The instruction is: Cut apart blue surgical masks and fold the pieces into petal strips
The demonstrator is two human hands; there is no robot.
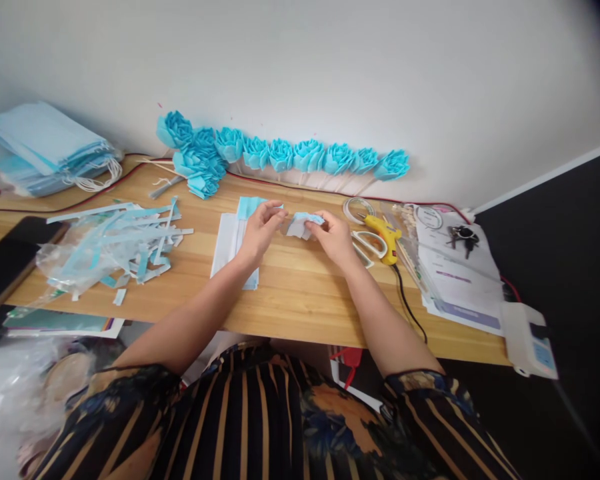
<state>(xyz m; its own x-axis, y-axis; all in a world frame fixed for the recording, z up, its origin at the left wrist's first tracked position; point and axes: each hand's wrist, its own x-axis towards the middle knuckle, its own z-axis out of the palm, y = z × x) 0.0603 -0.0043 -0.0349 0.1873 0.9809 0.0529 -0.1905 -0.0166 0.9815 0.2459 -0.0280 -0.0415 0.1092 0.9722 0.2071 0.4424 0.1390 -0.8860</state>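
Observation:
My right hand (pixel 336 237) pinches a small folded piece of pale blue and white mask fabric (pixel 304 224) above the middle of the table. Just left of that piece is my left hand (pixel 263 230). Its fingers are bent, with thumb and fingertips brought together; what lies between them, if anything, is too small to make out. Beneath my left hand and wrist lie flat white and blue fabric sheets (pixel 224 243), with a brighter blue piece (pixel 247 207) at their top end.
Blue fabric flowers (pixel 309 155) on sticks line the wall. Cut strips (pixel 145 230) are heaped left, near a phone (pixel 17 260) and stacked masks (pixel 47 137). To the right are a yellow glue gun (pixel 384 235), scissors (pixel 371 244), papers (pixel 455 267) and keys (pixel 463 239).

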